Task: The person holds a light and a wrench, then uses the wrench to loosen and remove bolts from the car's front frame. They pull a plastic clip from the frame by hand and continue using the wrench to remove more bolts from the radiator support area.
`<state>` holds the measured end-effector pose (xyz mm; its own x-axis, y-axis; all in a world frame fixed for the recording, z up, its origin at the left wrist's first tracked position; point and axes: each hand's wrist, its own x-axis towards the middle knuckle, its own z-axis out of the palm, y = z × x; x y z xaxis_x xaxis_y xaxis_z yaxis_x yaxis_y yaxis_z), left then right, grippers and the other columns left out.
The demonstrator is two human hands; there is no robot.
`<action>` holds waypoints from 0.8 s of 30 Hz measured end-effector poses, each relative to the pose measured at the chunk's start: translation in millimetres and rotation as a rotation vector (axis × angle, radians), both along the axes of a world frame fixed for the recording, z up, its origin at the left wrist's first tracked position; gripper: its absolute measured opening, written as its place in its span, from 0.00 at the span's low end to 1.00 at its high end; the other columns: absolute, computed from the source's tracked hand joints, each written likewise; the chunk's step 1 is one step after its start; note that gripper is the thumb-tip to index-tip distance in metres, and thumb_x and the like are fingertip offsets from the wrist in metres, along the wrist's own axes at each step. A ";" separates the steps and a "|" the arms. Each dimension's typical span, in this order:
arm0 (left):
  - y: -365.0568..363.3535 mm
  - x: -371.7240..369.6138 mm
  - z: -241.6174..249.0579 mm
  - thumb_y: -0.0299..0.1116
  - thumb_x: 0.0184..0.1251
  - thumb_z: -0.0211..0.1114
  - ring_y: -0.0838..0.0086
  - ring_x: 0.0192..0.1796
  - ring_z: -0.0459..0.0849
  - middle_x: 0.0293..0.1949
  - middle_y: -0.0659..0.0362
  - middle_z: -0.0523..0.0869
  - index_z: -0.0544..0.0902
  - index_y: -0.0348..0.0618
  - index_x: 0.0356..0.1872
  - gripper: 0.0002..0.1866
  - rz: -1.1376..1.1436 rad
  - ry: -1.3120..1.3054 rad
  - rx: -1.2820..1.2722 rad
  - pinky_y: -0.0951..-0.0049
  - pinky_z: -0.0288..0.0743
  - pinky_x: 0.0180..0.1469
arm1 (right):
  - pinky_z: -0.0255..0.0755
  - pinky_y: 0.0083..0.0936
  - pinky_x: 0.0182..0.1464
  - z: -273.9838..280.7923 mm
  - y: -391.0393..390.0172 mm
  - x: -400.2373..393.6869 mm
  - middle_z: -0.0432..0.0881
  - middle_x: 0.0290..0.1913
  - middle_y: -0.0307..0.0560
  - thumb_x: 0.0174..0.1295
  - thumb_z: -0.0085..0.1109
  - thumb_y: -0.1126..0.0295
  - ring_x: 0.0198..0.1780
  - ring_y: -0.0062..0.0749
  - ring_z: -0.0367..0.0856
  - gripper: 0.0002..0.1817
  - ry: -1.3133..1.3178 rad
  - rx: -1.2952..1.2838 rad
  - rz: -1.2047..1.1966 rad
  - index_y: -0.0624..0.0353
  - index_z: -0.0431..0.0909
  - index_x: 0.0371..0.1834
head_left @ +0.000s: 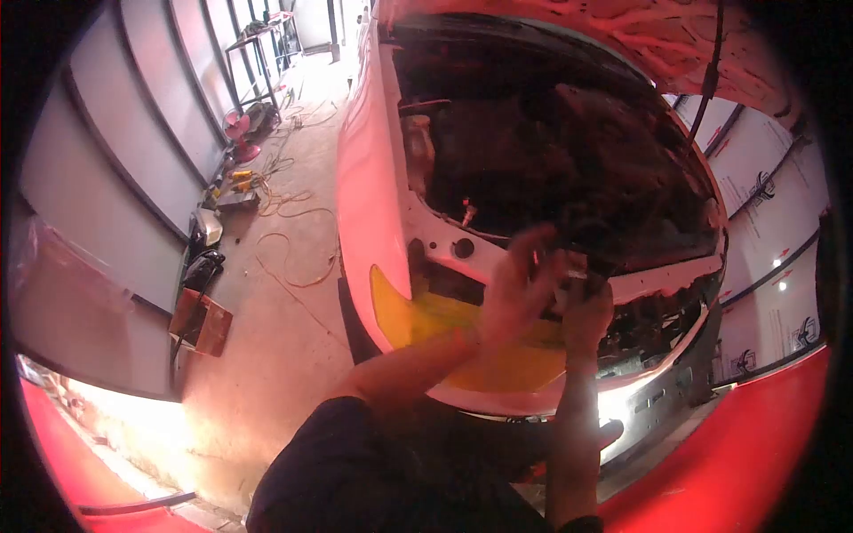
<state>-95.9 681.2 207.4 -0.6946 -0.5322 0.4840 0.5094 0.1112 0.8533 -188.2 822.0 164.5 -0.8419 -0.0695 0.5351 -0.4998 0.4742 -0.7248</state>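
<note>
My left hand [522, 282] is raised over the front edge of a car's engine bay, its fingers smeared by motion. Close beside it, my right hand [588, 313] is closed, with its fingers bent around a small pale object [575, 265] whose kind I cannot make out. Both hands are above the car's front crossmember [653, 280]. Below my left wrist, a yellow-covered headlight area [404, 311] shows on the pale front of the car [364, 204]. The dark engine bay [542, 169] lies beyond the hands.
The raised hood [569, 13] hangs overhead, with a dark strut [711, 75] at right. Cables [289, 280] run along the floor at left. A pink fan [238, 129], yellow tools [242, 181] and a brown box [203, 322] are by the wall panels [98, 195].
</note>
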 end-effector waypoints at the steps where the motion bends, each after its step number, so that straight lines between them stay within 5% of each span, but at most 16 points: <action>1: -15.2 -26.6 -6.8 0.32 0.75 0.67 0.78 0.37 0.77 0.42 0.62 0.81 0.74 0.39 0.69 0.25 0.000 0.019 0.080 0.71 0.76 0.42 | 0.80 0.44 0.50 3.1 0.0 0.7 0.87 0.44 0.58 0.68 0.69 0.59 0.46 0.54 0.87 0.17 -0.033 0.054 -0.019 0.66 0.84 0.44; 7: -12.3 -1.5 -17.8 0.29 0.72 0.67 0.75 0.38 0.80 0.47 0.59 0.82 0.72 0.37 0.71 0.28 -0.060 -0.102 0.458 0.69 0.79 0.41 | 0.79 0.47 0.50 4.6 2.4 0.4 0.86 0.43 0.59 0.69 0.67 0.58 0.45 0.58 0.86 0.18 -0.046 0.191 -0.086 0.66 0.83 0.45; 9: 15.4 36.1 -54.1 0.34 0.74 0.69 0.78 0.40 0.83 0.42 0.62 0.83 0.75 0.41 0.68 0.25 -0.161 0.045 0.063 0.75 0.79 0.39 | 0.79 0.48 0.50 -1.2 2.2 0.6 0.85 0.43 0.59 0.69 0.67 0.60 0.46 0.59 0.86 0.17 -0.029 0.228 -0.107 0.66 0.83 0.45; 11: 34.2 68.7 -46.2 0.32 0.73 0.70 0.78 0.43 0.84 0.42 0.62 0.84 0.80 0.42 0.63 0.20 -0.450 -0.115 -0.265 0.72 0.79 0.41 | 0.79 0.49 0.50 -7.6 4.4 0.3 0.85 0.46 0.61 0.69 0.67 0.63 0.47 0.60 0.85 0.16 -0.096 0.062 -0.036 0.67 0.81 0.47; 14: 36.1 59.3 -41.5 0.30 0.74 0.69 0.78 0.47 0.83 0.41 0.62 0.83 0.83 0.42 0.59 0.16 -0.310 0.036 -0.469 0.71 0.79 0.44 | 0.79 0.49 0.52 -16.8 3.2 -6.6 0.84 0.48 0.62 0.68 0.68 0.65 0.49 0.61 0.85 0.15 -0.247 -0.191 0.061 0.67 0.80 0.47; 15: 30.5 49.1 -29.5 0.30 0.74 0.68 0.79 0.47 0.83 0.42 0.62 0.83 0.81 0.41 0.62 0.18 -0.332 0.045 -0.289 0.72 0.78 0.44 | 0.79 0.49 0.52 -14.2 4.9 -9.1 0.84 0.48 0.62 0.68 0.68 0.65 0.49 0.61 0.85 0.15 -0.241 -0.194 0.054 0.67 0.80 0.47; 17: 15.1 25.8 -0.5 0.29 0.74 0.67 0.79 0.46 0.82 0.43 0.60 0.82 0.75 0.39 0.67 0.23 -0.236 -0.002 0.014 0.73 0.78 0.45 | 0.79 0.48 0.52 -10.3 8.0 -8.1 0.85 0.48 0.61 0.68 0.67 0.62 0.50 0.60 0.85 0.17 -0.022 0.191 -0.062 0.67 0.81 0.46; 22: -22.1 -35.1 -10.0 0.33 0.74 0.69 0.77 0.37 0.83 0.40 0.60 0.84 0.69 0.40 0.72 0.30 -0.054 0.145 0.397 0.73 0.79 0.41 | 0.79 0.49 0.53 -2.2 3.2 -7.2 0.85 0.48 0.62 0.69 0.66 0.57 0.50 0.61 0.85 0.20 -0.060 0.204 -0.072 0.67 0.81 0.47; 24: -15.7 -3.5 -21.0 0.34 0.74 0.70 0.75 0.39 0.83 0.42 0.58 0.84 0.70 0.40 0.71 0.29 -0.015 -0.140 0.493 0.72 0.80 0.42 | 0.79 0.49 0.54 -2.3 4.2 -5.8 0.85 0.48 0.62 0.70 0.65 0.56 0.50 0.61 0.85 0.21 -0.112 0.171 -0.051 0.67 0.82 0.48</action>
<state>-99.3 665.5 186.4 -0.7440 -0.6634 0.0797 0.3848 -0.3280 0.8628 -194.0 826.2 162.2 -0.9001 -0.1068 0.4224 -0.3929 0.6177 -0.6812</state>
